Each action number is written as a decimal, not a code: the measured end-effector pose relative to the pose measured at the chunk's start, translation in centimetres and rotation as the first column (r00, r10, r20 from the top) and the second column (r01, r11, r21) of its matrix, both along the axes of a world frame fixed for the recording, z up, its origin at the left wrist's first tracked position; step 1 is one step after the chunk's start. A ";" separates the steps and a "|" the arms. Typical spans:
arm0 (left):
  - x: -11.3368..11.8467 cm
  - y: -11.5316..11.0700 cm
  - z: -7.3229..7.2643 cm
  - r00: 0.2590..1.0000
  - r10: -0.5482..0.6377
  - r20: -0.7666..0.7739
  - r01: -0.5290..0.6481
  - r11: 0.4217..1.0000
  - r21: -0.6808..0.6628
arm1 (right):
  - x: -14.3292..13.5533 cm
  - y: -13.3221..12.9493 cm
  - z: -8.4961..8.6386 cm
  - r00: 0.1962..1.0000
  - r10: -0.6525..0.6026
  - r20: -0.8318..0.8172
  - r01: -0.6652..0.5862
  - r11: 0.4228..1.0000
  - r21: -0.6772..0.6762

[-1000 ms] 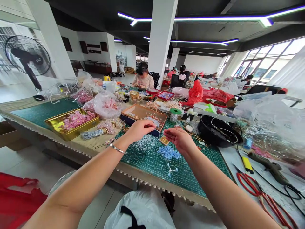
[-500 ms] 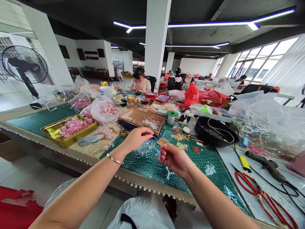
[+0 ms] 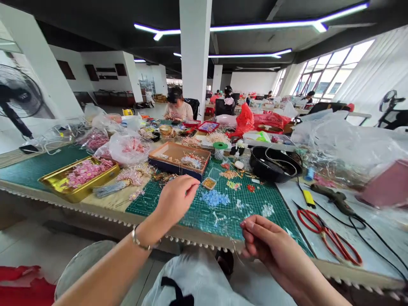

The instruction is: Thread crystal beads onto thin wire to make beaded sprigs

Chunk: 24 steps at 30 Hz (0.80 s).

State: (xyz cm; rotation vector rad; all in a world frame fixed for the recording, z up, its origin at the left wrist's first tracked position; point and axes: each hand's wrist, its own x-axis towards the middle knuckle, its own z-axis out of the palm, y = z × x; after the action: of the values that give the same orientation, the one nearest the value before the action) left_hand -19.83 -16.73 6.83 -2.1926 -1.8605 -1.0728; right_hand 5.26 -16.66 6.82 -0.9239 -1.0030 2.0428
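My left hand (image 3: 177,196), a bracelet on its wrist, is closed over the green cutting mat (image 3: 194,219), just in front of the brown box (image 3: 178,158). What its fingers hold is hidden. My right hand (image 3: 263,238) is lower, at the table's front edge, with thumb and forefinger pinched on a thin wire (image 3: 236,250) that hangs below. Blue flower pieces (image 3: 215,198) lie on the mat between the hands, beside a small clear box of gold beads (image 3: 209,183).
At the left stands a gold tin (image 3: 79,193) of pink flowers. A black bowl (image 3: 276,163) is at the back right. Red-handled scissors (image 3: 328,233) and a glue gun (image 3: 338,199) lie at the right. A person (image 3: 178,106) sits across the table.
My hands have moved apart, the right one down and to the right toward the table edge. The blue pieces between them now show. The whole view has shifted.
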 end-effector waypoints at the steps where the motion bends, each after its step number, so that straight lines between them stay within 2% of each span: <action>1: 2.3 -1.6 0.5 0.998 -0.061 0.005 0.061 0.998 0.000 | 0.5 -0.7 -0.3 1.000 0.012 0.008 -0.012 1.000 -0.011; 3: 6.6 -4.4 1.0 0.959 -0.285 0.009 0.285 0.958 -0.037 | 1.3 -1.9 -1.1 0.999 0.034 0.002 -0.034 0.999 -0.023; 5: 9.7 -6.3 0.7 0.917 -0.395 0.058 0.399 0.909 -0.120 | 2.3 -2.9 -1.9 0.999 0.043 -0.012 -0.043 0.998 -0.042; 7: 11.4 -7.1 -0.3 0.898 -0.424 0.118 0.440 0.879 -0.187 | 3.3 -3.7 -2.7 0.999 0.043 -0.026 -0.045 0.996 -0.081; 10: 12.6 -7.0 -1.9 0.861 -0.466 0.201 0.507 0.817 -0.274 | 4.9 -5.0 -3.6 0.999 0.035 -0.039 -0.040 0.988 -0.147; 14: 13.6 -6.9 -2.3 0.843 -0.453 0.291 0.538 0.707 -0.459 | 6.8 -6.2 -4.4 0.998 0.021 -0.056 -0.032 0.979 -0.199; 18: 14.4 -7.3 -2.4 0.857 -0.416 0.306 0.516 0.702 -0.491 | 8.4 -6.7 -4.8 0.998 -0.014 -0.067 -0.001 0.976 -0.216; 24: 14.6 -7.6 -2.8 0.872 -0.394 0.290 0.486 0.771 -0.412 | 9.7 -7.0 -5.0 0.997 -0.037 -0.075 0.020 0.977 -0.213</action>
State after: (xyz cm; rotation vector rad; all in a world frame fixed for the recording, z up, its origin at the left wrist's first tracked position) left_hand -5.18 -24.30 4.00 -3.0370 -1.8830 -0.9851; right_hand 14.99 -23.66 1.86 -0.9519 -0.7356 2.1743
